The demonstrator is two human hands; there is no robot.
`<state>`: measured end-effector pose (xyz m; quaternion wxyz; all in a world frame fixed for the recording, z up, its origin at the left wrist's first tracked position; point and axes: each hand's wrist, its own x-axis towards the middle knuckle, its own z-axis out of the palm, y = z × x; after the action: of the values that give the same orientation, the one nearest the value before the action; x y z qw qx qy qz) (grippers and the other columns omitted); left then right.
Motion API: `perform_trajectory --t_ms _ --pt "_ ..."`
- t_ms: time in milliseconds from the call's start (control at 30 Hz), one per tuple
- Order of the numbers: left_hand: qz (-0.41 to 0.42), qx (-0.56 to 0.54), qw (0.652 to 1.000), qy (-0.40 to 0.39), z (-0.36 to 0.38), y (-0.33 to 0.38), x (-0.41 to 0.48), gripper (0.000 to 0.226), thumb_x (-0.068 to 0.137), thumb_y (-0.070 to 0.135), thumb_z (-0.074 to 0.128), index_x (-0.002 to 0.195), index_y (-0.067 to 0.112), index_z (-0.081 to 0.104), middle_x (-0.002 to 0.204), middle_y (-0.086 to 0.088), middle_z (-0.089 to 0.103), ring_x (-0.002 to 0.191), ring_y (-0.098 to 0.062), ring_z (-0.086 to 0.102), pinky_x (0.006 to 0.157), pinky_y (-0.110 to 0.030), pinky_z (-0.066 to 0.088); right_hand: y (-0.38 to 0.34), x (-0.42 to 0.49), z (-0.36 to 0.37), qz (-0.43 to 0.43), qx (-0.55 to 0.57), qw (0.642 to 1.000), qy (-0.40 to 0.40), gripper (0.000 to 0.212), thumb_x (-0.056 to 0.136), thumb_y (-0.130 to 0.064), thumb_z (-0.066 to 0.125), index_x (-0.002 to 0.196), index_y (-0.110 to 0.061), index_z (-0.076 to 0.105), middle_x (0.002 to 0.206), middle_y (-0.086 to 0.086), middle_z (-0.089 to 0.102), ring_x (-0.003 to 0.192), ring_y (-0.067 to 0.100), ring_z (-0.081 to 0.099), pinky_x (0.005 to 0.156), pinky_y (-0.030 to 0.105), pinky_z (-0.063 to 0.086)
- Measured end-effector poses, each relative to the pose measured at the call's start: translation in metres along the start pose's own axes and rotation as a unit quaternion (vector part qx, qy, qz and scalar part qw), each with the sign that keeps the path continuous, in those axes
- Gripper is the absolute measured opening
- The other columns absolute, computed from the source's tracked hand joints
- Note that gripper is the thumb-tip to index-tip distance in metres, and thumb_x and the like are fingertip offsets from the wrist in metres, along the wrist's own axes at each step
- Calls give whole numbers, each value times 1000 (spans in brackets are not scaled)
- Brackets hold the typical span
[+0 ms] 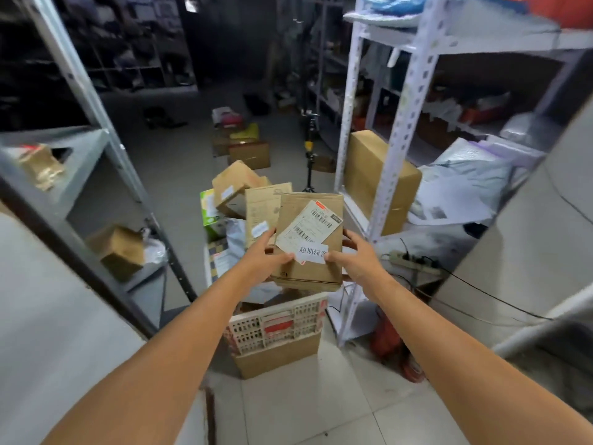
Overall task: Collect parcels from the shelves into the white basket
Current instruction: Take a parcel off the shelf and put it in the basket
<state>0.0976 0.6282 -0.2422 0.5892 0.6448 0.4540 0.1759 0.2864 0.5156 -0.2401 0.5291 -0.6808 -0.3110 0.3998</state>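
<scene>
I hold a brown cardboard parcel with a white shipping label and a white sticker between both hands, above the white lattice basket. My left hand grips its left edge, thumb on the front face. My right hand grips its right edge, thumb on the sticker. The basket sits on a cardboard box and is heaped with several parcels, among them brown boxes and a grey mailer bag.
A white metal shelf rack stands to the right with a large brown box and grey mailer bags. A grey rack on the left holds small boxes. Parcels and a tripod stand on the aisle floor behind; a power strip lies at right.
</scene>
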Motion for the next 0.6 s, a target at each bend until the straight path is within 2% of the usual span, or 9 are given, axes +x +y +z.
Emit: perform_trajectory --t_ms 100,167,267,367,467,600 --pt "-5 -13 1000 11 -36 -6 16 84 90 17 71 156 30 21 140 -5 52 115 -18 54 76 -25 50 -12 25 36 -1 -12 1000 -15 76 79 -6 78 145 -25 44 127 -3 56 116 22 58 89 47 56" --pt "-6 -16 1000 17 -57 -8 30 85 90 18 71 157 30 20 141 -4 50 113 -17 52 70 -21 47 -18 42 56 -1 -9 1000 -22 78 80 -5 77 148 -22 41 120 -8 55 114 21 58 85 46 57" --pt "-7 -15 1000 23 -82 -10 52 84 90 21 72 156 32 20 138 -2 50 112 -16 51 69 -23 46 -25 68 77 -5 -18 1000 -20 80 79 -5 78 148 -21 41 121 -5 55 115 21 56 95 53 53" --pt "-1 -16 1000 21 -99 -8 73 82 90 23 71 155 35 22 127 2 48 110 -15 50 69 -24 46 -34 94 90 -9 -30 999 -19 75 78 -7 79 143 -23 46 121 -6 56 116 20 56 98 47 51" --pt "14 -8 1000 22 -110 -4 96 80 91 24 70 154 34 23 127 3 46 100 -6 50 67 -21 44 -42 120 97 0 -32 999 -19 78 77 -8 78 146 -24 45 125 -5 57 115 20 58 93 50 55" --pt "11 -15 1000 17 -117 2 135 83 90 25 71 156 33 20 140 -1 46 104 -7 50 67 -20 45 -52 160 100 -1 -34 999 -22 69 80 -7 76 138 -29 48 116 -9 55 110 17 56 83 43 56"
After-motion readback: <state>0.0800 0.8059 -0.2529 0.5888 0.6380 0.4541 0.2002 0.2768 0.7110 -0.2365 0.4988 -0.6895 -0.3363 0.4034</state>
